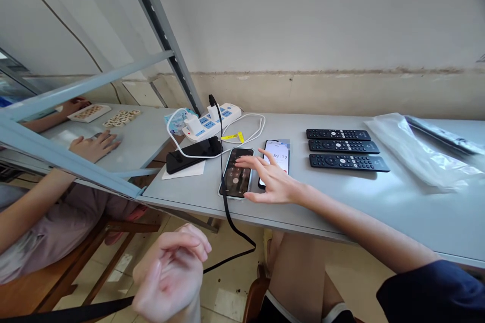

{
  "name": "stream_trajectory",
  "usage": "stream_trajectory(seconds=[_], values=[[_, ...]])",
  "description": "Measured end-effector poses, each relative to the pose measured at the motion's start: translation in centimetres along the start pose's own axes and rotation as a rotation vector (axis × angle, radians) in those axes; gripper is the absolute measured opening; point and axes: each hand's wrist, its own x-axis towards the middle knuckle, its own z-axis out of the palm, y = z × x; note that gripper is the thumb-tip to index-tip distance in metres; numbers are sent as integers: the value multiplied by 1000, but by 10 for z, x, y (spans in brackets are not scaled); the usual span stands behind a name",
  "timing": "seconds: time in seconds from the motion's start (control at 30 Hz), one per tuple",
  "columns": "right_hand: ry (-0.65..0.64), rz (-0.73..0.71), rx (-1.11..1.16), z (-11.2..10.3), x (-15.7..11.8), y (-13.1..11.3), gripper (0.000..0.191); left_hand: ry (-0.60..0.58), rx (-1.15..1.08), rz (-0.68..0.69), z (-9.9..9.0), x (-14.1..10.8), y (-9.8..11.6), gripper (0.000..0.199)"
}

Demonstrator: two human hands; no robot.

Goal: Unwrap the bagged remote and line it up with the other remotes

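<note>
My right hand (271,176) reaches over the table with its fingers spread. Its fingertips are on or just above the dark screen of a phone (237,179) in a light case; I cannot tell whether they touch. Partly under this hand lies a second phone (278,149), whose white screen shows large digits reading 39:19. In front of the table edge, my left hand (172,272) is raised, palm showing, with loosely curled fingers and nothing visible in it. A black flat cable (227,212) runs across the first phone's left edge, then down behind my left hand.
Black remote controls (346,161) lie in a row to the right, beside a clear plastic bag (409,151) and another wrapped remote (441,133). A power strip (212,121), white cable and black phone (195,155) are at left. Beyond the metal frame (76,161), a co-worker's hand (94,146) rests on another table.
</note>
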Motion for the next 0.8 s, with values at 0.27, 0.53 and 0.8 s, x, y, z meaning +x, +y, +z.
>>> stream_trajectory(seconds=[0.27,0.53,0.8], values=[[3,63,-13,6,5,1,62,-104,30,124,4,1,1,37],[-52,3,127,-4,1,-9,49,-114,17,155,12,7,6,38],[305,42,-9,-45,1,11,46,44,345,344,15,2,-9,14]])
